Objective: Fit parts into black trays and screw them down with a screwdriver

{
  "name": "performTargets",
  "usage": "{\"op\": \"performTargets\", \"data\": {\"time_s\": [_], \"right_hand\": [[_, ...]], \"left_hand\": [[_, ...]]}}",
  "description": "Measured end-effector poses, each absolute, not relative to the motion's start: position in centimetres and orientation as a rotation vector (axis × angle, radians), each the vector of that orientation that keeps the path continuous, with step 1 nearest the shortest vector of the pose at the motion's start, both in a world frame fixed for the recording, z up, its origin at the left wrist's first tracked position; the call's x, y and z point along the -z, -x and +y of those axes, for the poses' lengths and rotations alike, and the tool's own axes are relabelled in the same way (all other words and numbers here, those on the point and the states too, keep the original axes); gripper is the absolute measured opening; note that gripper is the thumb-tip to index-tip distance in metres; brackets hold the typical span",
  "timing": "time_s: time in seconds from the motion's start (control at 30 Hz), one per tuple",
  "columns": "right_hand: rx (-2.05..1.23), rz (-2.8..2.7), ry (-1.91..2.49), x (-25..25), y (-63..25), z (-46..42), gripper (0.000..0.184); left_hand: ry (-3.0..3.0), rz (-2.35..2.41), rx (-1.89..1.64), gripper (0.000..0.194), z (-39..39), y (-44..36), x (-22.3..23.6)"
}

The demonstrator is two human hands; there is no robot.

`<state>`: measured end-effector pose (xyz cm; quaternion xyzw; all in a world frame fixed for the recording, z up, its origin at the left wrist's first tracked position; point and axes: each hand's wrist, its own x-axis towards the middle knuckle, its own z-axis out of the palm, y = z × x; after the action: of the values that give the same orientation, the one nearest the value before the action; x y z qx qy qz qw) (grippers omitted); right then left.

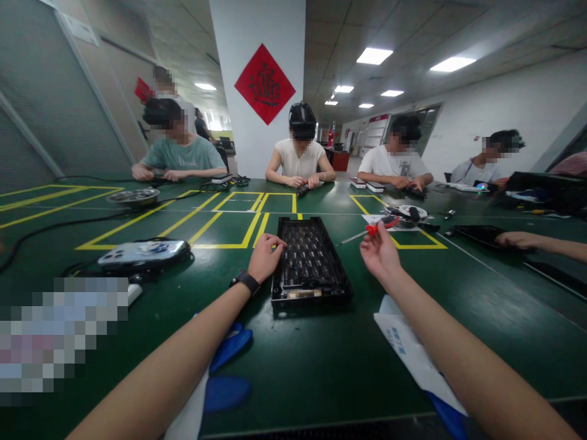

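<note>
A black keyboard shell (310,261) lies on the green table in front of me, its inner ribs facing up. My left hand (266,256) rests on its left edge with the fingers curled over the rim, and a dark watch sits on that wrist. My right hand (380,250) hovers just right of the shell. Its fingers pinch the red handle of a small screwdriver (372,230), whose thin shaft points left, away from the hand.
A phone on a black case (143,253) lies at left, a metal bowl (134,196) further back. A round white dish with parts (407,214) sits at right. Blue-and-white gloves (228,366) lie near me. Several people work across the table; another person's arm (541,243) reaches in at right.
</note>
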<state>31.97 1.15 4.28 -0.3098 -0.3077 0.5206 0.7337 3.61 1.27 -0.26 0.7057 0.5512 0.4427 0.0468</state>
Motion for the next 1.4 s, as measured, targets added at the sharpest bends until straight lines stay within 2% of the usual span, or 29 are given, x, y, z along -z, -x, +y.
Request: {"op": "performTargets", "data": {"time_s": [0.2, 0.6, 0.93, 1.17, 1.3, 1.4], "right_hand": [[-1.244, -0.777, 0.747, -2.6, -29.3, -0.2, 0.023], [-0.985, -1.408, 0.857, -1.7, -27.8, -1.2, 0.023], [-0.902, -1.563, 0.899, -1.0, -27.7, -1.1, 0.031], [-0.904, -1.368, 0.836, -1.5, -27.6, -1.3, 0.022], [-0.937, -1.229, 0.804, -1.4, -27.6, -1.0, 0.017], [-0.966, -1.170, 0.773, -1.2, -27.5, -0.7, 0.016]], "left_hand": [[-2.164, 1.685, -1.343, 0.021, 1.5, -3.6, 0.3], [-2.163, 1.676, -1.345, 0.021, 1.7, -3.4, 0.7], [-2.151, 1.679, -1.363, 0.017, 1.8, -3.4, 0.8], [-2.155, 1.667, -1.394, 0.013, 1.9, -3.4, 0.9], [-2.232, 1.664, -1.431, 0.028, 1.5, -3.5, 0.5], [-2.344, 1.646, -1.421, 0.030, 1.0, -3.7, 0.1]]}}
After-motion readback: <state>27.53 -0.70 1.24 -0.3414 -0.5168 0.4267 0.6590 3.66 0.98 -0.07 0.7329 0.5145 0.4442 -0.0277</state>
